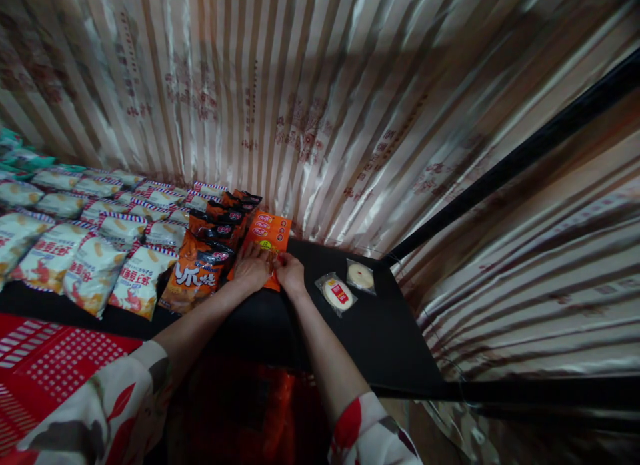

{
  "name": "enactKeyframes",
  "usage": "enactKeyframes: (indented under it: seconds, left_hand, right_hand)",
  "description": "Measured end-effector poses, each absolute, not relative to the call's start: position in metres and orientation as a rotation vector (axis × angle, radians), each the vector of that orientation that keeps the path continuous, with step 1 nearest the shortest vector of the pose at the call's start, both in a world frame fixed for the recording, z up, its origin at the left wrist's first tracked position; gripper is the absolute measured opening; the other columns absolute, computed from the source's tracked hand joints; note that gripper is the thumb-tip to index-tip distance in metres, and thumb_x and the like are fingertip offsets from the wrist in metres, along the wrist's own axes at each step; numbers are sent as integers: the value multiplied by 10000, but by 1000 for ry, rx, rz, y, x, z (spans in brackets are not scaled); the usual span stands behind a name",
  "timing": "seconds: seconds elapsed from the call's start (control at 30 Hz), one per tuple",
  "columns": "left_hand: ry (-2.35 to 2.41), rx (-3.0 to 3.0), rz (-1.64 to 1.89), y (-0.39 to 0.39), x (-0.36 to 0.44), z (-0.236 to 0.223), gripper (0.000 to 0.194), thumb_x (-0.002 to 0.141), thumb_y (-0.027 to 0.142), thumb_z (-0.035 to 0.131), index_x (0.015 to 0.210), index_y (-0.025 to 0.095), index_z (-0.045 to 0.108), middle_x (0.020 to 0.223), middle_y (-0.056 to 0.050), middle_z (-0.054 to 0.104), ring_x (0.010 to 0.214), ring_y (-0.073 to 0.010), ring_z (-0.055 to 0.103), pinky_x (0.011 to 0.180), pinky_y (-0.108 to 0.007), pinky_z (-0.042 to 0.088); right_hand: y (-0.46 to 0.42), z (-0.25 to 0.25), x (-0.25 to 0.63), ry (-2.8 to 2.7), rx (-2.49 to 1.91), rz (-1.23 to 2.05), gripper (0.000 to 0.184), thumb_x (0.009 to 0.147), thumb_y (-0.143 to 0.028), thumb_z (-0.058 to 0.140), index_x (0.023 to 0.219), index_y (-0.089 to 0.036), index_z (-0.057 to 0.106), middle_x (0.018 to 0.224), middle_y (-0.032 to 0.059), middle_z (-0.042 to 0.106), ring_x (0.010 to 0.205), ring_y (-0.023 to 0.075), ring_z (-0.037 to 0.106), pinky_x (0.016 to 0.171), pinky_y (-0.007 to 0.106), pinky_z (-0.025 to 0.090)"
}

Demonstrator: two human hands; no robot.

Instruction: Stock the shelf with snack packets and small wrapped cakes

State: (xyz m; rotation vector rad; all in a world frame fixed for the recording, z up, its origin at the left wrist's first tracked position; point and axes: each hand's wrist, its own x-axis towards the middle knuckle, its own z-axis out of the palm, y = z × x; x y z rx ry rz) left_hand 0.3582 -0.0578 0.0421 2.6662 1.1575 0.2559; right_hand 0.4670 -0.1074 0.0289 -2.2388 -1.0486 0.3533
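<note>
Black table [373, 345] (orange packet [273, 228], snacks [123, 228])

There is one orange packet [270, 226], two wrapped discs [338, 294], one red basket [65, 362], at least four orange-and-black bags [193, 278] and over a dozen overlapping white bags [95, 268].

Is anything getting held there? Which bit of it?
The left grip lies on the orange, rectangular, printed package; the right grip is at its lower right edge. Whether either holds it can't be told.
</note>
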Motion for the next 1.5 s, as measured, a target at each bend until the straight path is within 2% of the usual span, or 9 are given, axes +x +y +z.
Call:
enactKeyframes:
  seconds: [0.43, 0.77, 0.93, 1.1, 1.33, 1.5]
  left_hand:
    - [1153, 2671, 285, -60, 355, 42, 414, 868, 297, 341, 1223, 198, 531, 1369, -82, 474, 1300, -261, 356, 1091, -453, 204]
    - [1169, 2649, 313, -62, 354, 39, 439, 842, 296, 394, 1250, 192, 521, 1397, -95, 440, 1309, -279, 344, 1088, -460, 213]
    - [1166, 2675, 357, -63, 353, 39, 416, 853, 302, 389, 1223, 188, 540, 1368, -92, 473, 1288, -266, 370, 1076, -430, 247]
    - [1178, 2671, 330, -65, 354, 46, 401, 878, 336, 358, 1198, 197, 556, 1348, -74, 498, 1274, -263, 390, 1069, -420, 274]
    - [1179, 2666, 351, -59, 359, 52, 399, 890, 287, 330, 1140, 117, 590, 1340, -132, 494, 1279, -264, 386, 1082, -382, 267]
    - [1153, 2655, 453, -48, 370, 45, 400, 891, 288, 332, 1185, 128, 550, 1351, -111, 485, 1348, -253, 268, 1098, -406, 235]
  right_hand:
    - [-111, 38, 461, -1107, -2353, 285, 327, 836, -283, 526, 1127, -178, 632, 1067, 136, 618, 957, 224, 628, 837, 278, 459]
    - [-113, 37, 458, -1095, -2388, 295, 354, 838, -307, 505, 1164, -211, 601, 1101, 129, 557, 910, 219, 616, 827, 298, 460]
    - [-117, 35, 457, -1168, -2391, 171, 354, 840, -293, 486, 1160, -197, 604, 1199, 125, 517, 1101, 255, 496, 949, 338, 396]
    - [-116, 31, 462, -1305, -2284, 117, 392, 877, -242, 416, 1233, -157, 554, 1399, 111, 395, 1257, 248, 362, 1027, 336, 330]
    - [-107, 20, 472, -1330, -2242, 105, 402, 892, -237, 391, 1258, -154, 534, 1445, 98, 360, 1329, 229, 295, 1075, 372, 286]
    - [-97, 18, 477, -1375, -2266, 116, 444, 909, -240, 350, 1327, -136, 455, 1475, 105, 313, 1386, 221, 190, 1095, 392, 255]
